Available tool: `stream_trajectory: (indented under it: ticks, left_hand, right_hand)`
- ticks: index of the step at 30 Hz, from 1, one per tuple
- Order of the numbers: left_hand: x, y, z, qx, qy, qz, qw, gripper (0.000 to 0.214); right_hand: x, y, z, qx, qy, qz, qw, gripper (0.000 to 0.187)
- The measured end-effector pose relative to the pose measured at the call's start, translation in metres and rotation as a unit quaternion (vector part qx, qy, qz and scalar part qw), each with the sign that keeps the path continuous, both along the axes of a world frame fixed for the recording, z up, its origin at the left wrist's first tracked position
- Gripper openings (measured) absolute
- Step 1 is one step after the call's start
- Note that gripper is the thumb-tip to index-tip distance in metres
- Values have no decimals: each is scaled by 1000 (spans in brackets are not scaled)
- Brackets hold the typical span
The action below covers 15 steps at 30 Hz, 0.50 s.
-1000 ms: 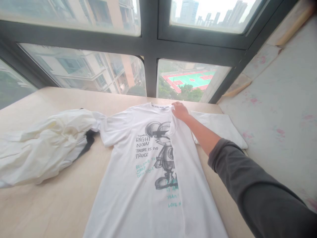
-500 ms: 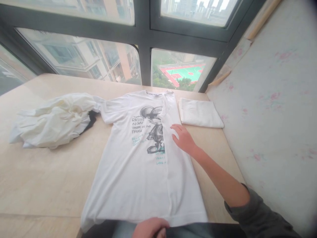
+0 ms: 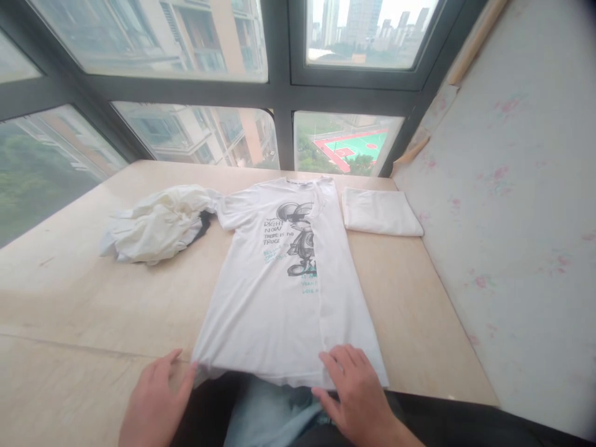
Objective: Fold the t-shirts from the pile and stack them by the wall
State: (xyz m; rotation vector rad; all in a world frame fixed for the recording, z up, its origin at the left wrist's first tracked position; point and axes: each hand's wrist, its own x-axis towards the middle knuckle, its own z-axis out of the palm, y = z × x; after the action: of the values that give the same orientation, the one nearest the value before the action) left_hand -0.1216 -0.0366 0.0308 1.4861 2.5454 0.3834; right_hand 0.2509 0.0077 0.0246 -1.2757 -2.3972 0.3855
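Note:
A white T-shirt (image 3: 261, 316) with a dark cartoon figure and lettering lies on the wooden surface, its right side folded over the front. My left hand (image 3: 156, 400) is beside the shirt's lower left corner, thumb and fingers apart, the thumb tip close to or touching the fabric. At the right part of the hem, my right hand (image 3: 356, 388) rests its spread fingertips on the cloth, with its thumb apart near the bottom edge. Neither hand is closed on the fabric.
A crumpled pile of off-white clothing (image 3: 158, 226) sits on the left, touching the shirt's sleeve. To the right lies a folded white cloth (image 3: 382, 213). Windows with a dark frame (image 3: 282, 87) rise behind, and a flowered wall (image 3: 526, 236) borders the right side.
My right hand has come down from the folded side of the shirt to its hem. My left hand has moved left to the lower left corner. The view has tilted up.

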Motion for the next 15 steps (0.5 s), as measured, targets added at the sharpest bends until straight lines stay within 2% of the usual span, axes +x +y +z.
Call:
stream_trajectory:
  ticks: [4,8,11,15]
  left_hand:
    - [17,14,2,-75,-73,60,993,59]
    - [23,25,14,-136,-73,47,987,42]
    - [20,27,17,-109,-54,61,991,38]
    - [14,26,12,-31,-151,108,982,41]
  right_hand:
    - [-9,-10,-5,-16,-27,-8,999,31]
    - [-4,-6,-3,-36,45,14,998,25]
    - [4,-7,-1,-23,106,47,993,29]
    - [16,-4,1,-56,83,116,988,26]
